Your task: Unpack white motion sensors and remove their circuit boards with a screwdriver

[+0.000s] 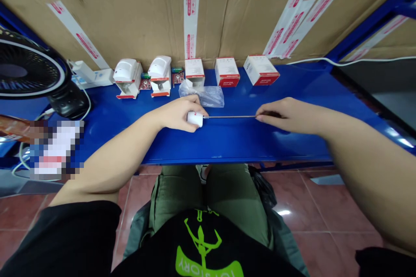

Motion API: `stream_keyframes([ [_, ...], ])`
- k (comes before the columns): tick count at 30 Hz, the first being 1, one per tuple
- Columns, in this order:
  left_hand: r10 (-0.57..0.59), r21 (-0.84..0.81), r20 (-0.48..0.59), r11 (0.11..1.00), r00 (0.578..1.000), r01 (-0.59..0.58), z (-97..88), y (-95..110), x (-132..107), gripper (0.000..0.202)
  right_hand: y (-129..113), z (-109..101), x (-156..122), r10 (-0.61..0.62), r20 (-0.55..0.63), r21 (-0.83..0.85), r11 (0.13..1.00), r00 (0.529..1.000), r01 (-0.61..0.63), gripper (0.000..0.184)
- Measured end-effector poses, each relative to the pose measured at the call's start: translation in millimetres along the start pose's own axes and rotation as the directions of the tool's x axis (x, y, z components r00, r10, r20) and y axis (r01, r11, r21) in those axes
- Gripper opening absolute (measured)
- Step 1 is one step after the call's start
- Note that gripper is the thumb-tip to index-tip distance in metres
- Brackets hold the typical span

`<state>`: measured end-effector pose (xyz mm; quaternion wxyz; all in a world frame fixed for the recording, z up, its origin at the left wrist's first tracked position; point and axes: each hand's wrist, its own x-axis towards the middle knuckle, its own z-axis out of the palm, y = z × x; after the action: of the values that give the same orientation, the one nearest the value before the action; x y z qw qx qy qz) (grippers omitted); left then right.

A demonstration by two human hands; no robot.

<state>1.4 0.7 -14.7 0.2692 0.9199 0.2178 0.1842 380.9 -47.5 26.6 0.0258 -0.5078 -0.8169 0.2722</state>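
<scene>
head view: left hand is closing its grip round a small white plastic device, right hand is pinching a thin screwdriver w/ tip at device, over blue surface, white sensors & red-white boxes standing beyond.

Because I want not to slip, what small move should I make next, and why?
Probably turn the thin screwdriver slowly with the right hand, since its tip appears to meet the white sensor housing, which the left hand holds down on the blue shelf.
</scene>
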Motion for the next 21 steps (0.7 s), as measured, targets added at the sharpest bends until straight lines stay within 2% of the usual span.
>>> stream_keyframes([
  [4, -0.015, -0.004, 0.010, 1.000, 1.000, 0.015, 0.0, -0.4, -0.2, 0.047, 1.8, -2.8, -2.3, -0.065, -0.030, -0.021, 0.998, 0.997, 0.065, 0.052],
  [11, -0.023, 0.000, 0.006, 1.000, 1.000, 0.023, -0.3, 1.7, -1.0, 0.047, 3.4, 5.2, -0.1, -0.075, -0.051, -0.088, 0.994, 0.996, 0.070, 0.035],
  [17, -0.001, 0.008, 0.001, 1.000, 1.000, 0.001, -0.3, 1.2, -1.3, 0.046, 1.7, -0.3, -2.7, -0.078, 0.006, -0.049, 0.996, 0.997, 0.078, 0.045],
  [21, -0.003, 0.016, 0.005, 1.000, 1.000, 0.002, -1.1, 2.7, -1.1, 0.045, -4.2, 0.3, -6.3, -0.073, -0.051, -0.075, 0.995, 0.996, 0.069, 0.050],
])
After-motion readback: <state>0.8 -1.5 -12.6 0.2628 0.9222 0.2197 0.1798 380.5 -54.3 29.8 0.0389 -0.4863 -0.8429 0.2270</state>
